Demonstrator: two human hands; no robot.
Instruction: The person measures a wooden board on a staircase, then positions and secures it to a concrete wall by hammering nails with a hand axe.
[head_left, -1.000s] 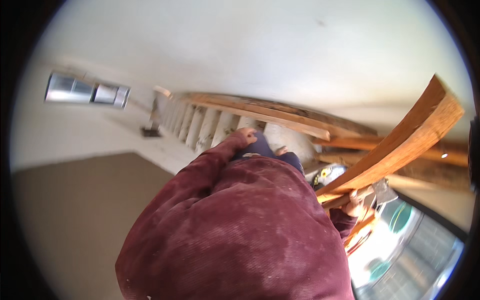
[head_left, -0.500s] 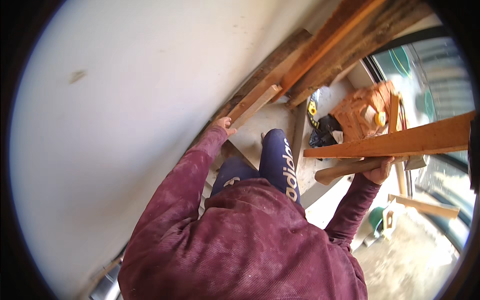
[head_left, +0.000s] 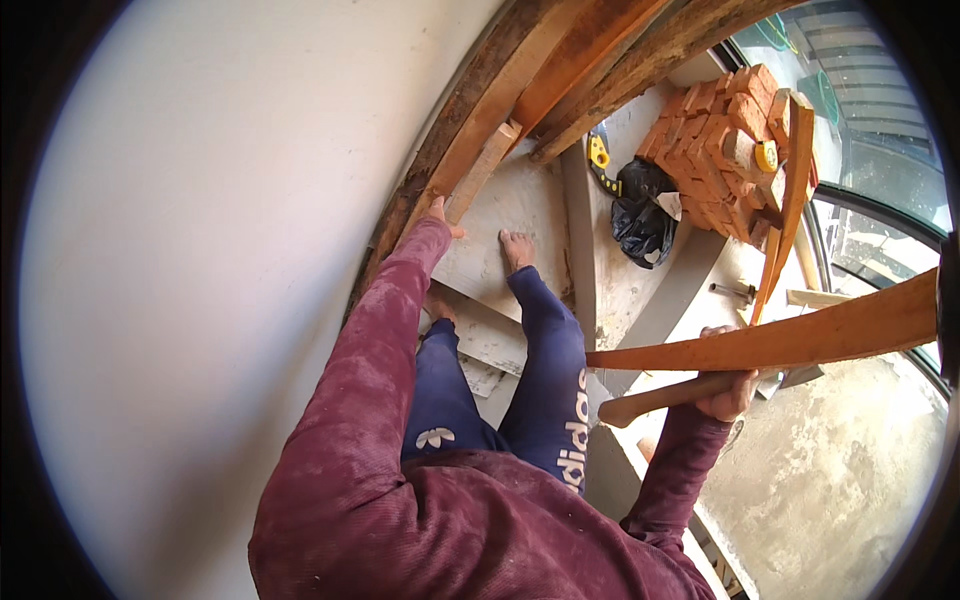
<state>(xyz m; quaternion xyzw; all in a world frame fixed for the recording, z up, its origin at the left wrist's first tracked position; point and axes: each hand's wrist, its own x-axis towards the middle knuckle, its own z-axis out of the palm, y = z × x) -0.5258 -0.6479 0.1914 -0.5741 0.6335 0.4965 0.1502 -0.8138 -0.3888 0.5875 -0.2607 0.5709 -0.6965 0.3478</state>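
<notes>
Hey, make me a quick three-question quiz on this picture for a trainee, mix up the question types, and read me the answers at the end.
1. Multiple choice: which one holds the wooden-handled tool?
a) the left grip
b) the right grip
c) neither

2. True or false: the black plastic bag lies beside the stack of red bricks.

3. Fill in the blank: the person's feet are ____, with no shoes or socks on.

Key: 1. b, the right grip. 2. True. 3. Bare.
</notes>
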